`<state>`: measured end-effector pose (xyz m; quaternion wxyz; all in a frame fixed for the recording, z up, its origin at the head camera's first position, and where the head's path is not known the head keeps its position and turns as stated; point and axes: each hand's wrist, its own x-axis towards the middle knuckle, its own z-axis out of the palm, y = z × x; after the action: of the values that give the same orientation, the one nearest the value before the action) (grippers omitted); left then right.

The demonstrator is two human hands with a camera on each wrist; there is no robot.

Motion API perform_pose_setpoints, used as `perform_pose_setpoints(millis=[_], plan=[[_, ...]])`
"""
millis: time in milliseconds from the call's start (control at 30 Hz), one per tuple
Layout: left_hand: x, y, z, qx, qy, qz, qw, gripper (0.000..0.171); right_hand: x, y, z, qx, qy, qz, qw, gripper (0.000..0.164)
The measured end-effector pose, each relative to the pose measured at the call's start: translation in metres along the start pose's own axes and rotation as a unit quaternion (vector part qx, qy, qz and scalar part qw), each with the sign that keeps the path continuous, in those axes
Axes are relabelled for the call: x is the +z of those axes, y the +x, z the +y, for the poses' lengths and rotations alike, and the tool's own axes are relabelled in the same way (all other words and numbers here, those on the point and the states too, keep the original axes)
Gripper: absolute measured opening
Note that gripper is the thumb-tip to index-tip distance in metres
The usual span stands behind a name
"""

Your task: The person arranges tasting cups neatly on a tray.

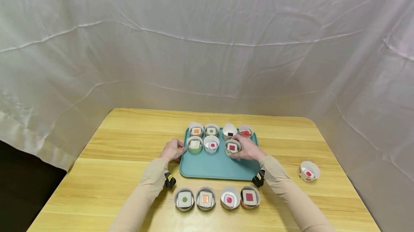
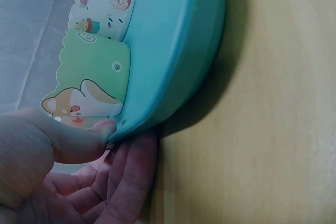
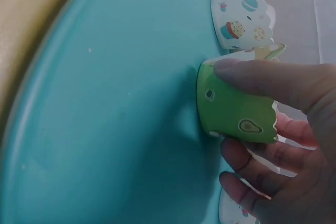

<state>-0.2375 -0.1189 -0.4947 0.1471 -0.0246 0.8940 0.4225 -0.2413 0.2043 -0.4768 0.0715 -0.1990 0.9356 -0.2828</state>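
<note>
My left hand (image 1: 173, 150) pinches the left rim of a teal tray (image 1: 210, 167); in the left wrist view the thumb lies over the rim and the fingers are beneath. A green paper baking cup (image 3: 236, 103) with an avocado print is held in my right hand (image 1: 248, 148), thumb on one side and fingers on the other. It sits over the tray's right half and contains a white square piece with a dark red top (image 1: 232, 147). To its left on the tray stand a cup with a red dot (image 1: 211, 145) and a light green cup (image 1: 194, 145).
Along the tray's back edge stand several more filled cups, including one with an orange square (image 1: 196, 130) and one with red pieces (image 1: 245, 131). Before the tray is a row of several cups, one with a green dot (image 1: 184, 199). A lone cup (image 1: 308, 171) stands at right.
</note>
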Motion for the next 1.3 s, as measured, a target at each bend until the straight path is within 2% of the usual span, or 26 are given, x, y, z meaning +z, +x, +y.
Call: perform_pose_setpoints(millis=[233,1000,1300], plan=[[-0.0011,-0.0004,0.0017,-0.001,0.004,0.0,1.0,0.022,-0.0008,-0.0021,0.0015,-0.017,0.005,0.015,1.0,0.057],[0.0007,0.0002,0.0008,-0.003,0.001,0.0,1.0,0.022,0.0037,-0.0005,-0.0042,0.004,0.018,0.025,1.0,0.061],[0.0004,0.0001,0.0008,-0.004,0.005,0.002,1.0,0.022,0.0066,-0.002,0.0004,-0.003,0.026,0.03,0.999,0.065]])
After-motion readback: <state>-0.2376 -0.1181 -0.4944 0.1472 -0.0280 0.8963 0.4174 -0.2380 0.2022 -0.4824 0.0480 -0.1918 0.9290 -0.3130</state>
